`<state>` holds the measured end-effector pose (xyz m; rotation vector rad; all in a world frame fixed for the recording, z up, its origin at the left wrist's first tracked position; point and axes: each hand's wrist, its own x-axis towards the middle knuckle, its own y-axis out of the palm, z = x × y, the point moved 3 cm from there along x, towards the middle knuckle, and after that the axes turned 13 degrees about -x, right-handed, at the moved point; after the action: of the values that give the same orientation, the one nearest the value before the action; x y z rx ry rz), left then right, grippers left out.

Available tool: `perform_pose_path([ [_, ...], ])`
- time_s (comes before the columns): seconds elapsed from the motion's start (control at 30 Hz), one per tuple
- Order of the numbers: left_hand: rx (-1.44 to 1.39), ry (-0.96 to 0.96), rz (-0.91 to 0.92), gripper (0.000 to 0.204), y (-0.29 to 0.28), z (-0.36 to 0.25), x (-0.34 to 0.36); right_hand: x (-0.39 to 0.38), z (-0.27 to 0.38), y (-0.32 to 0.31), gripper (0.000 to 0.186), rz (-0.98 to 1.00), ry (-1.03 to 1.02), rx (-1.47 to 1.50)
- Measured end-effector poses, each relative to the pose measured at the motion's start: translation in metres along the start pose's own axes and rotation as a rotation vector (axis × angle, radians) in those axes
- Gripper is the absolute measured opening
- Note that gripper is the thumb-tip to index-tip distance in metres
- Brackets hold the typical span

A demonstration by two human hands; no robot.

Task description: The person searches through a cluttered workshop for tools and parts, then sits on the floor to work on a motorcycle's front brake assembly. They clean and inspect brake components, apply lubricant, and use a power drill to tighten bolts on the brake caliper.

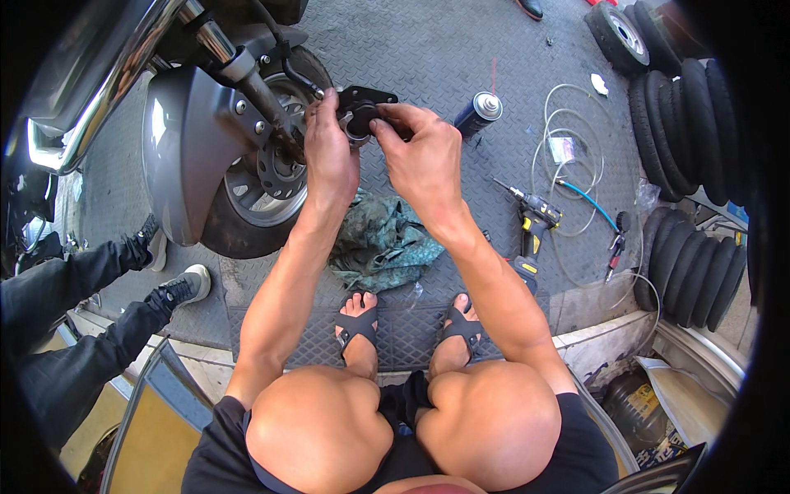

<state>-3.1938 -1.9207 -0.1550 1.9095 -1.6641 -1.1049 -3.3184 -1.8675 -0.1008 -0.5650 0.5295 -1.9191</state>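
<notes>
A black brake caliper with a plate (362, 107) is held up beside the fork (271, 111) of a dark grey two-wheeler. My left hand (332, 152) grips it from the left, thumb upward at the hose fitting. My right hand (420, 160) pinches a dark round part of it from the right. The front wheel (247, 214) and grey fender (185, 156) are just left of my hands. A crumpled green cloth (378, 243) lies below them, a blue spray can (479, 114) stands to the right, and a yellow-black cordless driver (531, 239) lies further right.
Stacked black tyres (683, 123) line the right side, with a small wheel (617, 37) at the back. A coiled air hose (592, 189) with a gun (613, 255) lies on the metal floor (494, 41). Another person's legs (123, 321) extend from the left; another shoe (531, 8) is at top.
</notes>
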Motion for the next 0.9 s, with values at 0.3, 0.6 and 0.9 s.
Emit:
perform_pose_path([
  [0.3,-0.108,-0.029,0.170,0.029,-0.025,0.004,0.011,0.004,-0.007,0.013,0.024,0.054,0.087,-0.015],
  [0.6,0.220,0.060,0.242,0.075,-0.014,-0.007,-0.006,0.007,-0.001,0.007,0.019,0.101,0.010,-0.187],
  [0.9,0.425,0.133,0.297,0.076,-0.028,-0.010,-0.007,0.013,0.001,0.004,0.020,0.199,0.052,-0.117],
])
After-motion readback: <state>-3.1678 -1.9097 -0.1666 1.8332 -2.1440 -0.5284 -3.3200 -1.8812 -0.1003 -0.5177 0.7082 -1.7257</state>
